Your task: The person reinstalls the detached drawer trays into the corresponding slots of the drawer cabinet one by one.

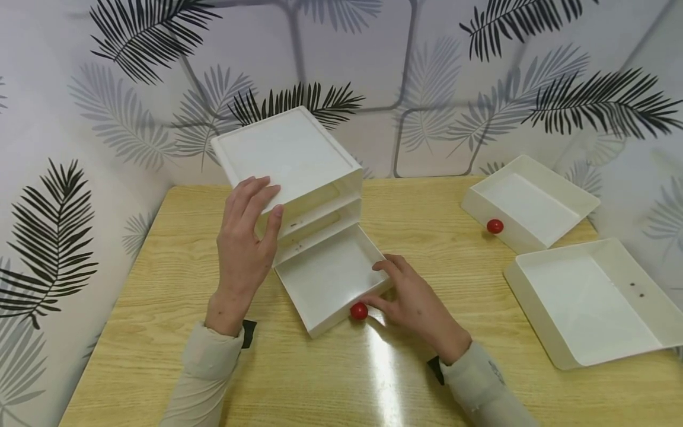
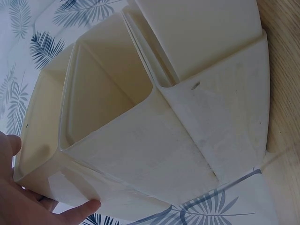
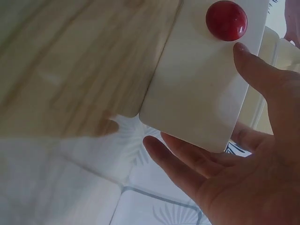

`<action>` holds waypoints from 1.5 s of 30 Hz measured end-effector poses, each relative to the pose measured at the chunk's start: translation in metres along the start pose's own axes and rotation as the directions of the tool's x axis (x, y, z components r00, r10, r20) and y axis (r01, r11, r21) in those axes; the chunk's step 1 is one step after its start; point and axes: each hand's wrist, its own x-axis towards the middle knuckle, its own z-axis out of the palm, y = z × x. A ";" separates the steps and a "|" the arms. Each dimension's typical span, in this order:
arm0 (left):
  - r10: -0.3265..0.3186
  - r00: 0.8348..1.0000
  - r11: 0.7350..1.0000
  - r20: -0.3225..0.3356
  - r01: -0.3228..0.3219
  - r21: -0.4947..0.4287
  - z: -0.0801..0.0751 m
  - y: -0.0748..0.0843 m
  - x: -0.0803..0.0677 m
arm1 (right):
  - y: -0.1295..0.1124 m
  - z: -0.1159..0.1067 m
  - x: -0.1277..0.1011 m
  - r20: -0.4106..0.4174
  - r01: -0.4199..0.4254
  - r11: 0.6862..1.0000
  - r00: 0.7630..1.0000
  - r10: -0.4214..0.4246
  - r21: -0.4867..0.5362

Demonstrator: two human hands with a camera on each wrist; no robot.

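A white cabinet (image 1: pixel 290 157) with stacked drawer slots stands on the table. My left hand (image 1: pixel 246 234) holds its upper front corner, thumb at the top slot's edge and fingers spread over the top and side. Out of the bottom slot extends a shallow white drawer (image 1: pixel 333 267) with a red round knob (image 1: pixel 359 311) on its front. My right hand (image 1: pixel 413 299) grips this drawer's front right corner. The thumb lies against the front panel (image 3: pixel 197 79) beside the knob, the other fingers around the rim and side. The two upper slots (image 2: pixel 103 75) show no drawers in them.
Two loose white drawers lie at the right: one with a red knob (image 1: pixel 494 226) toward the back, and a bigger-looking one (image 1: pixel 587 302) nearer me. Behind the wooden table (image 1: pixel 176 284) rises a leaf-patterned wall covering (image 1: pixel 427 77).
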 end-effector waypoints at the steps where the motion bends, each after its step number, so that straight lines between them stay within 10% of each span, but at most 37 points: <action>1: 0.000 1.000 1.000 0.001 0.000 0.000 0.000 0.000 0.000 | 0.000 0.000 0.000 0.004 -0.013 1.000 1.000 0.013 0.005; 14: -0.002 1.000 1.000 0.021 0.001 0.024 0.000 -0.001 0.000 | -0.003 0.001 0.011 0.091 -0.158 0.983 0.984 0.150 0.092; 45: 0.002 1.000 1.000 0.014 -0.002 0.018 -0.001 -0.001 0.000 | 0.000 0.010 0.028 0.074 -0.133 0.976 0.990 0.122 0.173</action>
